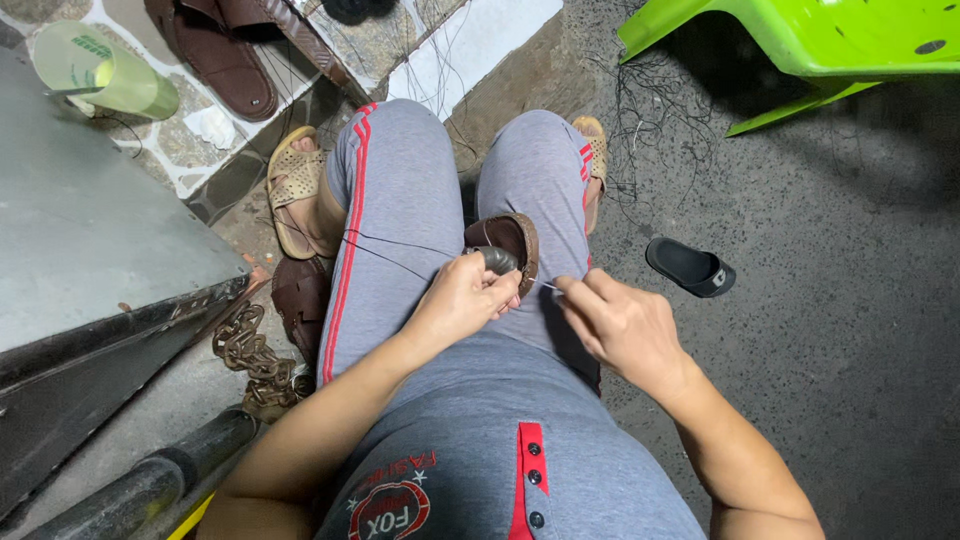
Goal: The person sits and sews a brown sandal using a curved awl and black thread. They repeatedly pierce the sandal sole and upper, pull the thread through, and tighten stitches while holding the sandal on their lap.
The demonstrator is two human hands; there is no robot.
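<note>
A brown leather shoe [514,243] lies between my knees, on grey trousers with red stripes. My left hand [462,298] is closed around a dark rounded tool handle [497,259] pressed against the shoe. My right hand [618,322] sits just to the right, its thumb and forefinger pinching a thin dark thread [385,250] that runs left across my thigh. The two hands are almost touching above my lap.
A grey metal surface [90,230] fills the left. Near it lie a rusty chain [250,352], another brown shoe [300,300], brown sandals [215,55] and a green roll [105,72]. A black slipper [690,266] and a green plastic chair [810,40] stand on the right.
</note>
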